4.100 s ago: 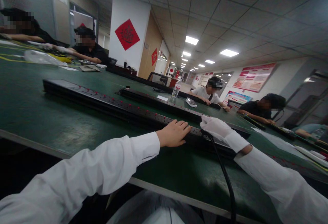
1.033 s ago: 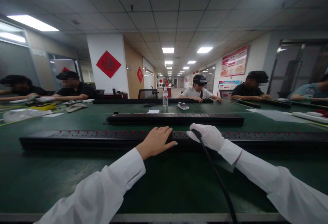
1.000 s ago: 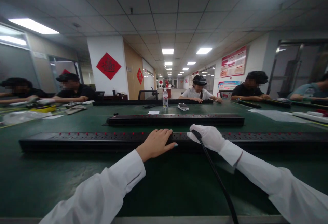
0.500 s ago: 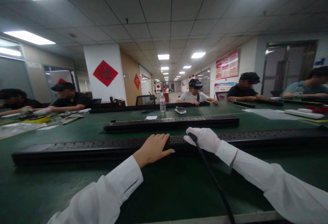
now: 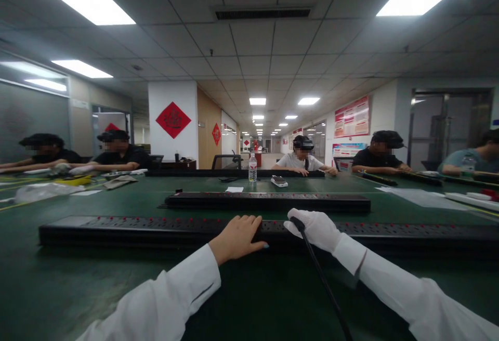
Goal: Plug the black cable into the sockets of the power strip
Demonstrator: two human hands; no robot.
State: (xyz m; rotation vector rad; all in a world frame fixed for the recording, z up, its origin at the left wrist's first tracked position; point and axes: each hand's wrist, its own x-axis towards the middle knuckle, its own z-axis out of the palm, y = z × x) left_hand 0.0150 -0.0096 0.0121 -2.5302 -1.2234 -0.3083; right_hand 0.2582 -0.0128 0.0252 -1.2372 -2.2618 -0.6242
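A long black power strip (image 5: 140, 232) with a row of outlets and small red dots lies across the green table in front of me. My left hand (image 5: 236, 238), bare, rests on top of its near edge, fingers stretched out and thumb apart. In a white glove, my right hand (image 5: 315, 228) is closed around a black plug (image 5: 298, 223) over the same strip, a little to the right. From the plug a black cable (image 5: 322, 273) runs down toward the table's near edge. The glove hides the plug's front, so I cannot tell whether it sits in an outlet.
Behind the strip lies a shorter black power strip (image 5: 268, 204). Farther back stand a water bottle (image 5: 252, 168) and a small white device (image 5: 279, 181). A clear plastic sheet (image 5: 421, 198) lies at the right, a plastic bag (image 5: 47, 192) at the left. Several people sit around the table.
The camera view has tilted up and turned slightly left, so everything sits lower and a bit to the right. Both hands keep about the same places on the strip.
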